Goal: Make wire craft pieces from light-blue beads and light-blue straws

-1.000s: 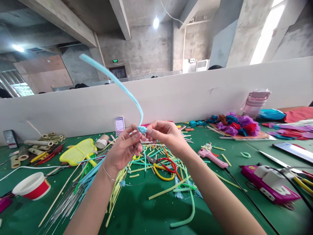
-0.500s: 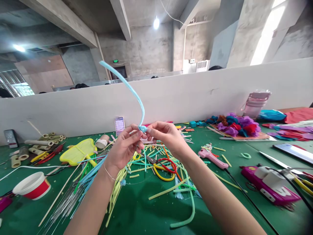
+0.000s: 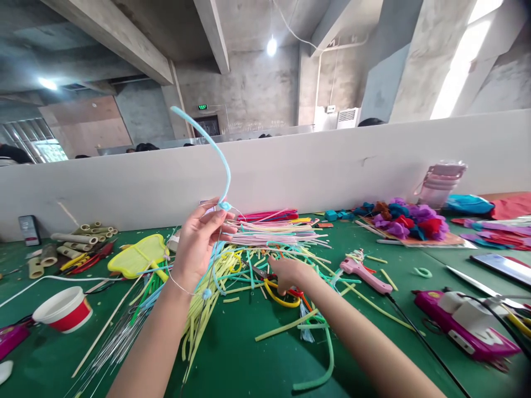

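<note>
My left hand (image 3: 201,232) pinches a light-blue pipe cleaner (image 3: 219,152) at its small coiled knot (image 3: 224,205). The long free end curves up and to the left above the fingers. My right hand (image 3: 292,272) is low over the table, at the scissors (image 3: 280,296) with red and yellow handles. Its thumb and forefinger look apart, and it partly covers the handles. Around the scissors lie loose yellow-green pipe cleaners (image 3: 207,309) and green ones. A bundle of pale pink pipe cleaners (image 3: 282,236) lies just behind.
To the right are a pink glue gun (image 3: 367,275) with a black cord, a purple power strip (image 3: 464,326) and purple-red petals (image 3: 410,217). A paper cup (image 3: 64,309), thin wires (image 3: 112,342) and a yellow fan-shaped piece (image 3: 139,256) are on the left. A white partition (image 3: 290,171) stands behind.
My right hand has let go of the blue coil and moved down to the scissors. My left hand still holds the pipe cleaner, shifted slightly left.
</note>
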`<state>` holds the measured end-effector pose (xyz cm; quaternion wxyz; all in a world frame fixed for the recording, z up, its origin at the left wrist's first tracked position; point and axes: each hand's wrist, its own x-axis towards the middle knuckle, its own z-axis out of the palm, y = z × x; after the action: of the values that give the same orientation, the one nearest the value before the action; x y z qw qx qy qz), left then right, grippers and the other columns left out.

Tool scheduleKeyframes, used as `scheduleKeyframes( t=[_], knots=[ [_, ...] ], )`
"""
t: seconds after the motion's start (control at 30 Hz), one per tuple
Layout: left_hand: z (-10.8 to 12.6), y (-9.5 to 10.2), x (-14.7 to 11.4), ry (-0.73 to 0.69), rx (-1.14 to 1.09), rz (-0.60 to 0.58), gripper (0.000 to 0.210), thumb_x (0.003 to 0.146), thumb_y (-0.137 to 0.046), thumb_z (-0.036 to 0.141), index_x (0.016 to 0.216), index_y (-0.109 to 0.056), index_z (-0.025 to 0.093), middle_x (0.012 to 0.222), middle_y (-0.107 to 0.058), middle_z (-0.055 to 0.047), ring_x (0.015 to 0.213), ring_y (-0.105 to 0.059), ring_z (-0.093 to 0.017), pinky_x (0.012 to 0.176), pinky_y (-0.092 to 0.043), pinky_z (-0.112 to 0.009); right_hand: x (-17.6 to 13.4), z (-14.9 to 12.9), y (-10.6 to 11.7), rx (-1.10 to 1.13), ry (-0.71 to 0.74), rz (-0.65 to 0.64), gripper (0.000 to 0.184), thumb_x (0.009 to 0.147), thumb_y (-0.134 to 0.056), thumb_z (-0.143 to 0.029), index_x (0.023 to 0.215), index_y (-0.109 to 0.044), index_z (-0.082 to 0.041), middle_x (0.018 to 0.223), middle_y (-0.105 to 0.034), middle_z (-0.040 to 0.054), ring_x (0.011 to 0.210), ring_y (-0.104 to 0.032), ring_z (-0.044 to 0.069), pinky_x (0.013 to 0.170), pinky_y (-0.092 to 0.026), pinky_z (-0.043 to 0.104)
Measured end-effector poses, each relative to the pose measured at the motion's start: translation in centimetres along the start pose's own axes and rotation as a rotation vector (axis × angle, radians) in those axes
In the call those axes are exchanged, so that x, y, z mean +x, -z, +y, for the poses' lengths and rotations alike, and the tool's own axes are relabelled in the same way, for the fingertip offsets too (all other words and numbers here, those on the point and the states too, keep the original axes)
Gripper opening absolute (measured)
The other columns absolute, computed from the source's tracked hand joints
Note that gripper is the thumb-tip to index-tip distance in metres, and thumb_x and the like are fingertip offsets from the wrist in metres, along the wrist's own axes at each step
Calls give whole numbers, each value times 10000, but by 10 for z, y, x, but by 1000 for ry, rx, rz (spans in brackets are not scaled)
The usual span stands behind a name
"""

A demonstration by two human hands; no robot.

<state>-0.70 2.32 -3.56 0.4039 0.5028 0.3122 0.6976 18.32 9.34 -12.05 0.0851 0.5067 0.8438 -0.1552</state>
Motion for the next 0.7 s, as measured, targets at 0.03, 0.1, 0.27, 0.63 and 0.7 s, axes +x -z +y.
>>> scheduleKeyframes(
  t=[0.03,0.1,0.27,0.63,0.7],
  knots=[
    [1,0,-1,-20,15,-5,323,788,-817,244,1093,-718,210,829,-760,-17,574,-707,-98,479,-540,-131,3,-3,-6,-11,11,4,902,513,-857,-139,1360,-549,-114,1175,-712,224,1062,-691,384,709,-526,355],
    [3,0,-2,-60,43,-9,317,789,-813,261,1088,-726,204,818,-748,-15,542,-694,-98,467,-540,-149,7,-5,-13,-13,51,30,763,526,-847,-137,1257,-626,-136,1138,-724,203,1032,-698,380,690,-506,343],
    [7,1,-4,-108,69,15,229,807,-796,295,1001,-725,195,748,-706,10,474,-650,-79,469,-536,-160,13,11,0,100,165,201,254,686,-751,-186,936,-712,-184,908,-747,97,859,-699,263,631,-429,288],
    [11,6,3,30,-145,2,176,802,-791,202,968,-768,149,696,-654,17,438,-532,5,408,-445,-65,-17,47,48,863,457,519,571,789,-753,-433,1164,-393,-199,956,-649,55,899,-650,209,752,-535,338],
    [11,6,4,58,-201,25,163,798,-786,164,957,-772,134,688,-654,17,430,-522,16,401,-442,-42,-28,41,52,827,485,514,592,802,-741,-452,1183,-368,-195,1070,-634,104,934,-644,214,804,-540,365]
  ],
)
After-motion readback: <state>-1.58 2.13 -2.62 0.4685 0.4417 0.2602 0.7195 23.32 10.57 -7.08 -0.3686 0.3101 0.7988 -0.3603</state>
